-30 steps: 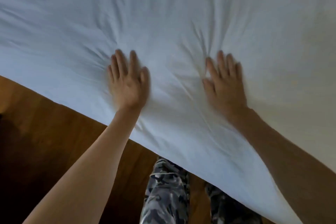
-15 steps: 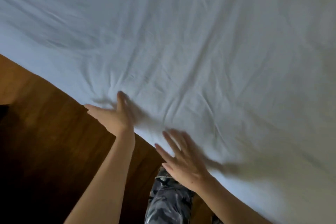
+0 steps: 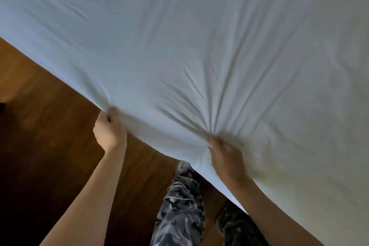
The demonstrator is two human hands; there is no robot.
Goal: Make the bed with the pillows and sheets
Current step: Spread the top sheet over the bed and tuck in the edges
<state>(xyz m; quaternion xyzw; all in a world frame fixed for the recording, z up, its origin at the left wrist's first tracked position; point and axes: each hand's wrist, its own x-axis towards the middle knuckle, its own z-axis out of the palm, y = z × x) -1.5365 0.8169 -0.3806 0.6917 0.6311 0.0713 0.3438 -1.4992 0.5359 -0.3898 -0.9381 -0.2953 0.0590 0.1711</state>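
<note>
A bed (image 3: 329, 146) is shown filling the upper and right parts of the frame, its near edge running diagonally from the left edge to the lower right. It is covered by a white sheet (image 3: 179, 36), which lies directly on it and is drawn into creases radiating from a gathered point near the lower centre. A wooden floor (image 3: 50, 116) is seen in the lower left of the frame, darker toward the bottom.
</note>
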